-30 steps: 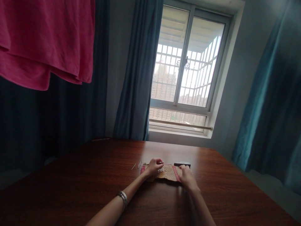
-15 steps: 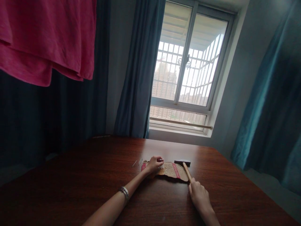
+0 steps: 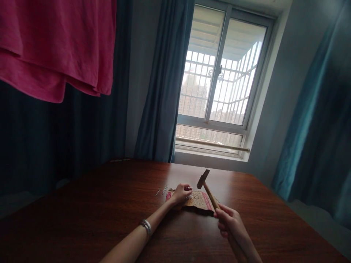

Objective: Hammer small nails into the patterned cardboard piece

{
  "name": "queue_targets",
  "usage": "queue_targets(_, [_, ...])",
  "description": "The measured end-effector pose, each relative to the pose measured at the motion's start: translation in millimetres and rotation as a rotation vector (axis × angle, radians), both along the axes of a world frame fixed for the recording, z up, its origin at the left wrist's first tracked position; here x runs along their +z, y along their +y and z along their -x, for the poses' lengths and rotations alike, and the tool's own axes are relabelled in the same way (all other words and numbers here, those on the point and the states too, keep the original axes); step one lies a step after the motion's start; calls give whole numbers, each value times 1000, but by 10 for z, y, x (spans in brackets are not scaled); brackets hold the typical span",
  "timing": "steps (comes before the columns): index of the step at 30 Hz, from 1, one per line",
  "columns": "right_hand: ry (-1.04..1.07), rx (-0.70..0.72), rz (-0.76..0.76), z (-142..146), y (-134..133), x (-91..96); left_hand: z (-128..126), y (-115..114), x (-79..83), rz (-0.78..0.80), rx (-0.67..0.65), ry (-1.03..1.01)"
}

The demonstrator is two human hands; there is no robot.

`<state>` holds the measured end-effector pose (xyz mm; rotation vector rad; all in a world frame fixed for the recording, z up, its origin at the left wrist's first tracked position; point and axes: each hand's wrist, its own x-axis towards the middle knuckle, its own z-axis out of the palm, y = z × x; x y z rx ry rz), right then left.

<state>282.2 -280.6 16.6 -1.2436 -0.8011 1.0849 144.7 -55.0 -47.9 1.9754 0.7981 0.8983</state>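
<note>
My right hand (image 3: 231, 221) is wrapped round the wooden handle of a hammer (image 3: 210, 193). The hammer's dark head is raised and tilted above the far right part of a tan, cardboard-like piece (image 3: 201, 199) with pink bands and many dark specks. My left hand (image 3: 182, 193) rests at the left part of that piece, thumb and fingers pinched together. Whatever sits in the pinch is too small and hidden to name. Just left of the piece lie several thin metal nails (image 3: 164, 190) on the brown wooden table (image 3: 153, 233).
A pink cloth (image 3: 68, 54) hangs at the upper left, in front of dark blue curtains (image 3: 156, 91). Beyond the table's far edge is a window (image 3: 216, 117) with a rail along its lower part. Another curtain (image 3: 307, 128) hangs on the right.
My right hand has lifted the hammer; its head was low at the far right edge of the piece and now stands higher, tilted and farther left. My left hand keeps its place.
</note>
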Motion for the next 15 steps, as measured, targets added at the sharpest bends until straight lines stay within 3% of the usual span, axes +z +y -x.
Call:
queue_targets(7, [9,42,-52,230,-17,113,16,-19,22,-13,-21,6])
queue_targets(15, [-92,59,-29,218,87,133,20,-18,6,-11,-38,-22])
